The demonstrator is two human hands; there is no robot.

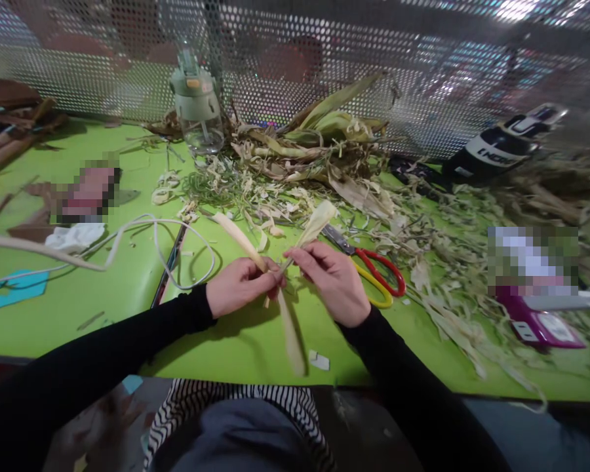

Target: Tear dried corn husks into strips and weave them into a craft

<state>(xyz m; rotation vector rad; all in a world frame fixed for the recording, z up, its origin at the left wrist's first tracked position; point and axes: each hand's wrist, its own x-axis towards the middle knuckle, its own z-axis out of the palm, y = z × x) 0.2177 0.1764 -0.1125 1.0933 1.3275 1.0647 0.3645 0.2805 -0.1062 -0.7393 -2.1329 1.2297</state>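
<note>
Pale strips of corn husk meet between my two hands over the green table (236,351). My left hand (246,283) pinches them where they cross; one husk strip (240,237) points up and left, and another husk strip (292,334) hangs down toward the table's front edge. Between thumb and fingers, my right hand (330,275) grips a husk strip (317,221) whose wide end fans upward. Its narrow end runs to the left fingertips. Just behind my right hand lie scissors (381,270) with red and yellow handles.
A heap of dried husks (319,151) and shreds spreads along the back and right. A clear-bottomed water bottle (199,108) stands at back left, and a black bottle (496,147) leans at right. A white cable (152,219) loops over a thin dark stick (170,265) on the left.
</note>
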